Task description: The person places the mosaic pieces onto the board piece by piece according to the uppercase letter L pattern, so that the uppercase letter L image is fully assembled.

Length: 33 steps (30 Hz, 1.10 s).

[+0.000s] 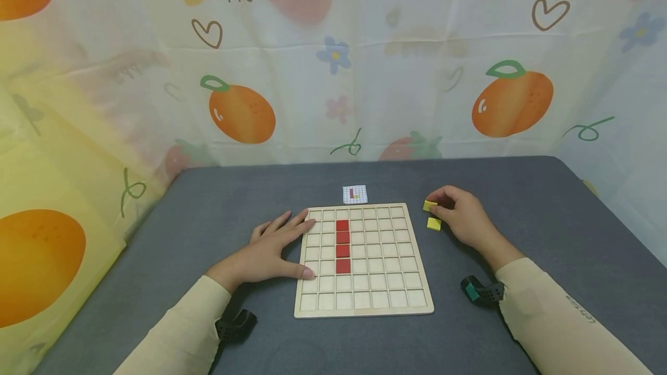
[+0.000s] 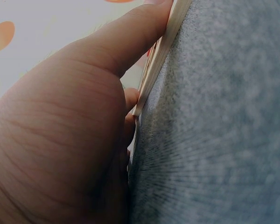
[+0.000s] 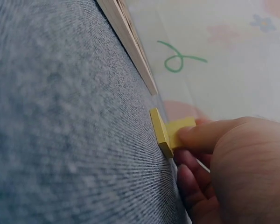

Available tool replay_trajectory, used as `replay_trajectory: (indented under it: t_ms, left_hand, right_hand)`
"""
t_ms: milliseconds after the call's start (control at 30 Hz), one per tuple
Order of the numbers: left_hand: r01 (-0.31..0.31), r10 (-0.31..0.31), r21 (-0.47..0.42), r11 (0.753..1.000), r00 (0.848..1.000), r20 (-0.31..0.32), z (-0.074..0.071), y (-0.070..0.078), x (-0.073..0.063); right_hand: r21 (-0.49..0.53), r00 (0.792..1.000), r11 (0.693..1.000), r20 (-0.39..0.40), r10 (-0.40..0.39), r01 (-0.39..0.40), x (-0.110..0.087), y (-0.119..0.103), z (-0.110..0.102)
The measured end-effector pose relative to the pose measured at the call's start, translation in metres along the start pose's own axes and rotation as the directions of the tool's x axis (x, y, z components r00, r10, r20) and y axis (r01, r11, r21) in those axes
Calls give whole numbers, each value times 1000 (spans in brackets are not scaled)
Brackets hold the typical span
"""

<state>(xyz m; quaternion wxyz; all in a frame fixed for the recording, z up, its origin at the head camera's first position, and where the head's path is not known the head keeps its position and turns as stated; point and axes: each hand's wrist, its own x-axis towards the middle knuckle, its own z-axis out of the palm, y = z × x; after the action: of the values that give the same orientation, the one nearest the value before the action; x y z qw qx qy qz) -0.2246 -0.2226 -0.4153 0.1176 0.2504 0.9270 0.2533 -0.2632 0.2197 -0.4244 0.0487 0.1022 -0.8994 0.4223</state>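
A square wooden grid board (image 1: 385,309) lies on the grey table, with several red square tiles (image 1: 343,250) in one column of its cells. My left hand (image 1: 268,253) rests spread on the board's left edge, thumb and fingertips touching the rim; the left wrist view shows the thumb on the board's side (image 2: 161,65). To the right of the board, my right hand (image 1: 466,216) pinches a yellow square tile (image 1: 429,205) between thumb and fingers. A second yellow tile (image 1: 433,224) lies on the table just nearer than the pinched one, and stands in front of it in the right wrist view.
A small printed card (image 1: 355,194) with a grid and coloured squares lies just beyond the board's far edge. The grey table (image 1: 250,190) ends at a fruit-patterned cloth (image 1: 292,74). Dark wrist straps (image 1: 482,292) sit at both sleeves.
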Motion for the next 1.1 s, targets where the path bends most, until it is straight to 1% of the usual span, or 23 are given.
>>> replay_trajectory:
  t_ms: [100, 200, 400, 500, 700, 833, 1000, 1100]
  left_hand:
    - [1, -1, 6, 1000, 1000, -2, 0, 0, 0]
    - [0, 0, 8, 1000, 1000, -3, 0, 0, 0]
    - [4, -4, 0, 1000, 1000, 2, 0, 1, -1]
    - [10, -10, 3, 1000, 1000, 6, 0, 1, 0]
    - [13, -13, 9, 1000, 1000, 9, 0, 0, 0]
    - [11, -11, 12, 1000, 1000, 8, 0, 0, 0]
    - [1, -1, 18, 1000, 1000, 7, 0, 1, 0]
    - [-3, 3, 19, 1000, 1000, 8, 0, 1, -1]
  right_hand:
    - [6, 999, 1000, -30, -17, 17, -1, -1, 1]
    - [39, 998, 999, -50, -32, 34, -2, -4, 2]
    - [161, 998, 985, -24, -66, 69, -7, -13, 9]
    - [197, 997, 977, -8, -81, 81, -10, -20, 17]
    - [282, 991, 954, 56, -121, 101, -17, -34, 34]
    - [346, 984, 934, 113, -138, 91, -22, -44, 44]
    - [416, 968, 907, 192, -161, 68, -30, -57, 55]
    - [420, 956, 904, 224, -188, 79, -36, -64, 62]
